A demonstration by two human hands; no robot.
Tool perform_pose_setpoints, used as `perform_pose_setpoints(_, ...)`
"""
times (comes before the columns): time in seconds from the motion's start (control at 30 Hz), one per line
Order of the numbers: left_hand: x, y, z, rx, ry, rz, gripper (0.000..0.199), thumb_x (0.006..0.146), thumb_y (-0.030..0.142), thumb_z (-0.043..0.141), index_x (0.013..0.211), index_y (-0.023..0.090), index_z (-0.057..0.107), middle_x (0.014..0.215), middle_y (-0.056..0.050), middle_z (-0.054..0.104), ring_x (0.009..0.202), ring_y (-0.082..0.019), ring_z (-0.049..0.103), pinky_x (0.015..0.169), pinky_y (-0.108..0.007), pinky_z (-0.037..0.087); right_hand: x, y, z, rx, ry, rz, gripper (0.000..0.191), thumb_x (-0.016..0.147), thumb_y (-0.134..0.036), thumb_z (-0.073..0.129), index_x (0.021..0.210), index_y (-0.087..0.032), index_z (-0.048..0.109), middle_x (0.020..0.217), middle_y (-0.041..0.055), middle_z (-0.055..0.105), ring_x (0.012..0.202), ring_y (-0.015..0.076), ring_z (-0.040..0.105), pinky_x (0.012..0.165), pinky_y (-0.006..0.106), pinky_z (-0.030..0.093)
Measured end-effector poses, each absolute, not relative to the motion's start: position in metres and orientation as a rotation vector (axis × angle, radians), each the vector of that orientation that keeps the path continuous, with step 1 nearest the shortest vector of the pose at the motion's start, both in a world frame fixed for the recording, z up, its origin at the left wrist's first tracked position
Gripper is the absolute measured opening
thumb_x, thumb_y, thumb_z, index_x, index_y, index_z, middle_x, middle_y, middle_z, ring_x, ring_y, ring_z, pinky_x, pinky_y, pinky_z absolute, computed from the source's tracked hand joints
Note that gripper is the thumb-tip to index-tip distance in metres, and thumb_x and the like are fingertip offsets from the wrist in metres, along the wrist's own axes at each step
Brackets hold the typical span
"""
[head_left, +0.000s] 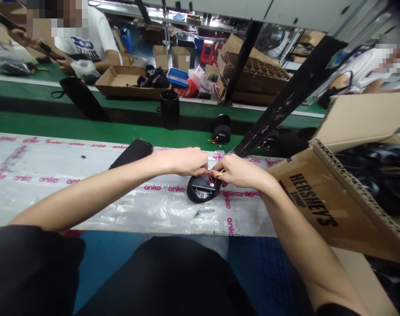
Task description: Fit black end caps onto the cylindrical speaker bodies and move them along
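A black, rounded speaker-like unit (203, 193) rests on the tape-covered bench in front of me, its open end showing a slot and a small white spot. Thin red wires (205, 175) curve out over its far edge. My left hand (190, 161) is closed at that edge, fingertips pinching the wires. From the right, my right hand (233, 170) comes in with thumb and finger closed on the wires, beside a small yellow piece (220, 174). The fingertips of both hands almost meet. A black cylinder (132, 153) lies behind my left forearm.
Along the green conveyor (134, 129) stand black cylinders (170, 109), one with red wires (222, 129). An open carton (305, 197) of black parts is at my right. A slanted black post (285, 96) rises beyond my right hand. Across the line sits a person (94, 39).
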State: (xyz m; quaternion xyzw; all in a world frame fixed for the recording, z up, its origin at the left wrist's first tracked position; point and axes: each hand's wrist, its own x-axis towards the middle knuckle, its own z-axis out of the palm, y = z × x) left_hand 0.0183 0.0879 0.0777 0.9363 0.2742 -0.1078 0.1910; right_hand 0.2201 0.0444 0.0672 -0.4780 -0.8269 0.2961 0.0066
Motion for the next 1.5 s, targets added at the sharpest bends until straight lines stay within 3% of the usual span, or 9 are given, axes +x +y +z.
perform_pose_setpoints(0.2, 0.01, 0.092, 0.088, 2.47, 0.761, -0.384, 0.033, 0.101, 0.026, 0.052, 0.087, 0.018, 0.082, 0.069, -0.003, 0.073, 0.058, -0.016, 0.059, 0.059, -0.028, 0.035, 0.213, 0.049, 0.077, -1.575, -2.647, 1.004, 0.03, 0.095, -0.019, 0.058, 0.068, -0.017, 0.071, 0.052, -0.001, 0.06, 0.05, 0.0127, 0.059, 0.06, 0.025, 0.039)
perform_pose_setpoints(0.37, 0.015, 0.074, 0.094, 2.564, 0.907, -0.436, 0.027, 0.096, 0.02, 0.056, 0.092, 0.015, 0.082, 0.074, -0.008, 0.075, 0.056, -0.017, 0.056, 0.055, -0.031, 0.031, 0.22, 0.044, 0.076, -1.538, -2.585, 1.158, 0.029, 0.099, -0.023, 0.053, 0.077, -0.018, 0.072, 0.066, 0.0014, 0.071, 0.061, 0.0148, 0.066, 0.06, 0.024, 0.04)
perform_pose_setpoints(0.5, 0.023, 0.065, 0.096, 2.611, 0.994, -0.403, 0.024, 0.093, 0.017, 0.059, 0.094, 0.011, 0.082, 0.076, -0.012, 0.075, 0.061, -0.021, 0.061, 0.057, -0.032, 0.033, 0.217, 0.041, 0.078, -1.532, -2.683, 1.014, 0.03, 0.095, -0.016, 0.051, 0.068, -0.018, 0.063, 0.062, 0.0, 0.064, 0.057, 0.0124, 0.053, 0.059, 0.027, 0.035)
perform_pose_setpoints(0.6, 0.021, 0.071, 0.094, 2.549, 0.97, -0.379, 0.021, 0.091, 0.018, 0.061, 0.088, 0.013, 0.082, 0.066, -0.008, 0.07, 0.056, -0.02, 0.058, 0.059, -0.033, 0.034, 0.206, 0.043, 0.082, -1.575, -2.767, 0.877, 0.026, 0.089, -0.012, 0.056, 0.065, -0.018, 0.064, 0.055, -0.0015, 0.057, 0.053, 0.0117, 0.045, 0.058, 0.028, 0.033)
perform_pose_setpoints(0.8, 0.017, 0.089, 0.084, 2.507, 0.774, -0.213, 0.028, 0.096, 0.024, 0.056, 0.083, 0.019, 0.081, 0.065, -0.004, 0.07, 0.055, -0.018, 0.054, 0.061, -0.033, 0.032, 0.209, 0.047, 0.081, -1.654, -2.625, 1.066, 0.023, 0.089, -0.016, 0.061, 0.067, -0.019, 0.068, 0.057, 0.0011, 0.067, 0.056, 0.0158, 0.062, 0.058, 0.026, 0.04)
perform_pose_setpoints(0.93, 0.022, 0.088, 0.08, 2.606, 0.669, -0.185, 0.021, 0.092, 0.02, 0.062, 0.08, 0.018, 0.08, 0.06, -0.003, 0.064, 0.05, -0.016, 0.046, 0.057, -0.034, 0.028, 0.228, 0.034, 0.071, -1.661, -2.401, 1.168, 0.03, 0.097, -0.028, 0.057, 0.071, -0.018, 0.067, 0.068, 0.0029, 0.073, 0.062, 0.0183, 0.069, 0.059, 0.026, 0.043)
perform_pose_setpoints(1.13, 0.029, 0.087, 0.084, 2.784, 0.588, -0.237, 0.021, 0.089, 0.012, 0.062, 0.079, 0.017, 0.08, 0.067, -0.007, 0.07, 0.06, -0.02, 0.058, 0.061, -0.035, 0.03, 0.226, 0.007, 0.06, -1.846, -2.206, 1.338, 0.033, 0.102, -0.029, 0.042, 0.076, -0.021, 0.061, 0.067, 0.0056, 0.077, 0.061, 0.0222, 0.073, 0.063, 0.03, 0.05)
perform_pose_setpoints(1.33, 0.035, 0.087, 0.084, 2.794, 0.628, -0.224, 0.017, 0.088, 0.015, 0.064, 0.083, 0.017, 0.08, 0.066, -0.007, 0.067, 0.063, -0.022, 0.06, 0.062, -0.036, 0.033, 0.211, 0.008, 0.062, -1.908, -2.239, 1.243, 0.024, 0.095, -0.024, 0.051, 0.073, -0.022, 0.06, 0.06, 0.0044, 0.075, 0.059, 0.0229, 0.076, 0.061, 0.029, 0.052)
perform_pose_setpoints(1.5, 0.041, 0.095, 0.072, 2.688, 0.532, -0.133, 0.01, 0.08, 0.016, 0.072, 0.073, 0.02, 0.077, 0.063, -0.005, 0.063, 0.068, -0.023, 0.059, 0.066, -0.037, 0.036, 0.204, 0.007, 0.062, -1.88, -2.263, 1.052, 0.016, 0.088, -0.019, 0.055, 0.074, -0.021, 0.062, 0.061, 0.0035, 0.076, 0.055, 0.0208, 0.074, 0.058, 0.028, 0.051)
